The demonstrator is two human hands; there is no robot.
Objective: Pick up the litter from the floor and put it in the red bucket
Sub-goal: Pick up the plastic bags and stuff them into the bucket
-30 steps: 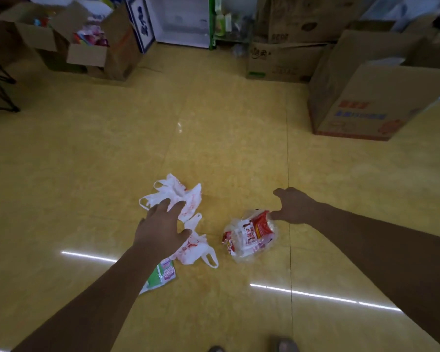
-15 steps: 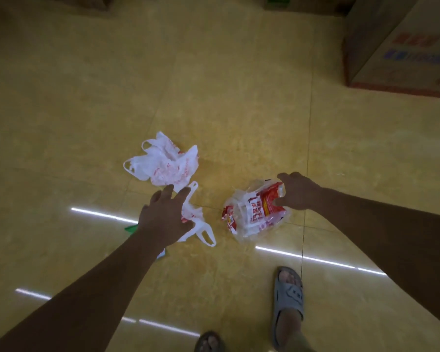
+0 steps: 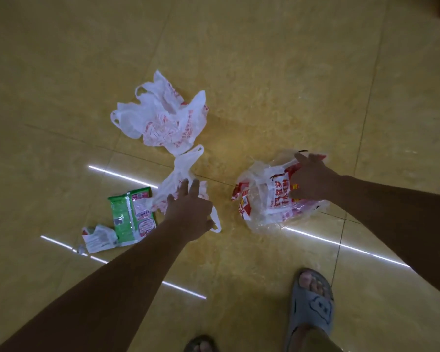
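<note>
Your right hand is the nearer one to a finished pick. It sits on the 3 o'clock end of the crumpled clear plastic package with red and white print. Its fingers reach over the far edge and the thumb presses the printed face, so it looks clamped on. The package's long axis runs roughly 2 to 8 o'clock, with the bulk lying toward 8 from your palm, so expect it to sag as you lift.

Your left hand is spread, fingers apart, with the tips over the small white plastic bag with red print. I cannot tell whether they touch it. That bag stretches about 12 to 6 o'clock under the hand, so closing straight down should gather it.

From the same hand, the large white plastic carrier bag lies at 11 o'clock, the green and white wrapper at 9 and the small white crumpled scrap at 8. All of it is on the yellow tiled floor, and the red bucket is not in view.

The package carries large Chinese characters in black and red. The bags have red print and the wrapper a pink panel. None of it is sharp enough to read a brand.
</note>
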